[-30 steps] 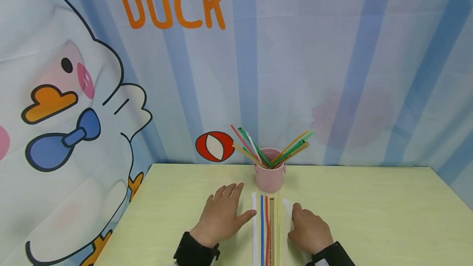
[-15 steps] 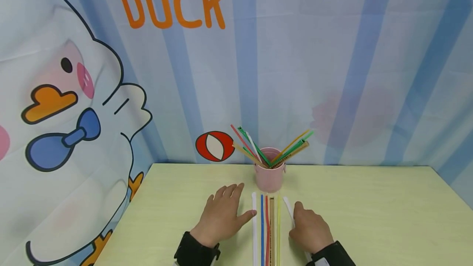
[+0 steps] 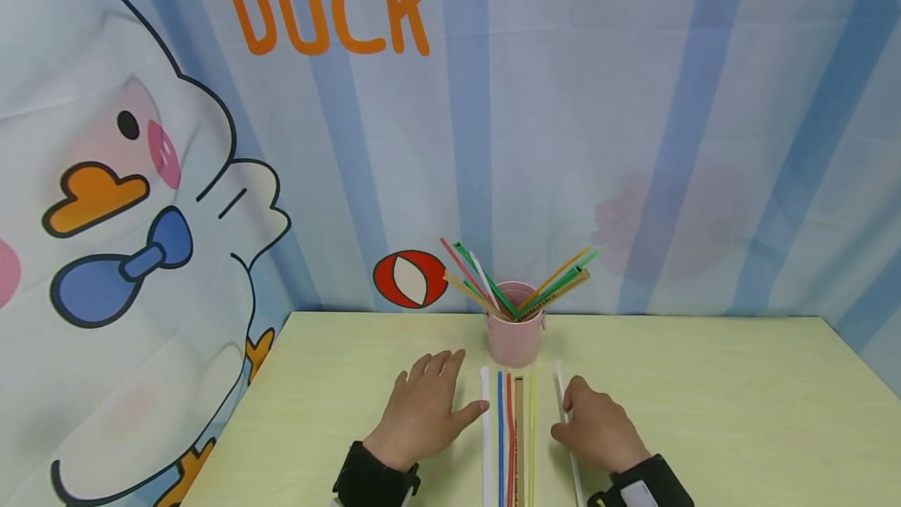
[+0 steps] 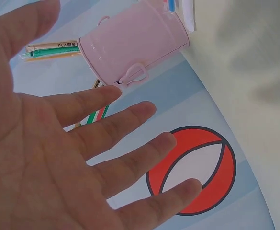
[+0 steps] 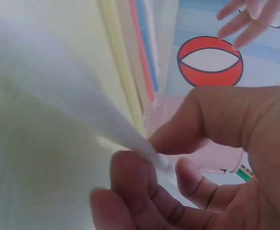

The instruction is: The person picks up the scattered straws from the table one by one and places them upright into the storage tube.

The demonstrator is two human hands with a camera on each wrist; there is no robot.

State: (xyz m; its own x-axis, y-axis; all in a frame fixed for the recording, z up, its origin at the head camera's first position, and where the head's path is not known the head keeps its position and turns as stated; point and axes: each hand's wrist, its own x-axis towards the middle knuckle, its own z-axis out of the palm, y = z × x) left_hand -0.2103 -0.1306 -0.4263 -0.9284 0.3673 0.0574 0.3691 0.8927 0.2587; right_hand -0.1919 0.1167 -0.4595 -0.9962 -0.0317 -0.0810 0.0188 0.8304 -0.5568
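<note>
The desk is softly lit to its far corners; in the right wrist view, the white straw is blurred.

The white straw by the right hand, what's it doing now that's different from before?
The white straw has moved right and a bit farther away, toward the back, and slants less. The right hand, pinching it, moved along too. The left hand, the row of straws and the pink bucket stayed put.

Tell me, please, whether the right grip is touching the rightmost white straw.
Touching: the right wrist view shows the right grip pinching the rightmost white straw, with no gap between them.
</note>
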